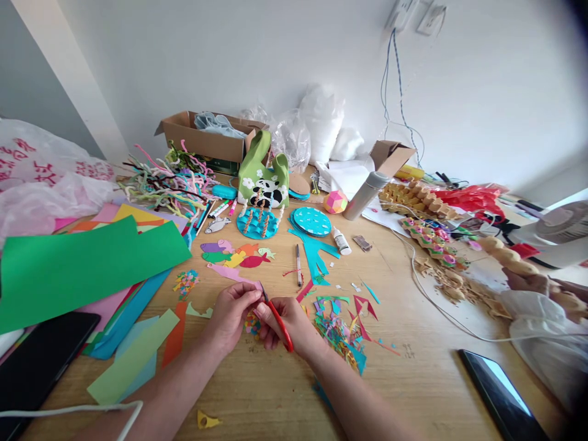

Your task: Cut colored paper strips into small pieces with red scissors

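Note:
Red-handled scissors (279, 324) are in my right hand (289, 324), fingers closed around the handles and the blades pointing up and left. My left hand (234, 312) is pinched right at the blade tips, closed on a strip of pink paper (229, 271) that stretches away to the left. Beyond it lie several cut paper fish, among them a red fish (255, 261) and a purple fish (214, 247). A pile of tiny coloured paper bits (252, 324) is partly hidden beneath my hands. Mixed paper scraps (337, 331) lie right of my right wrist.
Green paper sheets (68, 263) top a stack at left, above a black tablet (46, 361). A blue paper disc (312, 222), a glue bottle (341, 241), a pen (298, 264) and a grey flask (365, 196) stand or lie further back. A phone (498, 392) rests at right.

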### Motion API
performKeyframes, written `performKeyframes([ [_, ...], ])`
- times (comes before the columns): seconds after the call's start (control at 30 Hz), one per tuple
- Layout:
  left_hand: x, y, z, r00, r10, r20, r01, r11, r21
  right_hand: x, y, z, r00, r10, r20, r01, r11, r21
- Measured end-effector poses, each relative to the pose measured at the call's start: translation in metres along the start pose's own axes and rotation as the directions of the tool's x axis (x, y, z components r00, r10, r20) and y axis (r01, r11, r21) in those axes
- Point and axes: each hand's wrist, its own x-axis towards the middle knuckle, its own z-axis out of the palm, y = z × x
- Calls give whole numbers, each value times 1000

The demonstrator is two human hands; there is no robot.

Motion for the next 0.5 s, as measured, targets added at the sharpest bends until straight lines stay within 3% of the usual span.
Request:
performKeyframes([
  [0.2,0,-2,-1,999,-27,29,27,1000,-4,1,2,0,1000,0,0,0,1000,-5],
  [0.5,0,2,1,998,-17,-67,17,1000,-7,1,3,-1,999,29,20,-28,1000,-10],
])
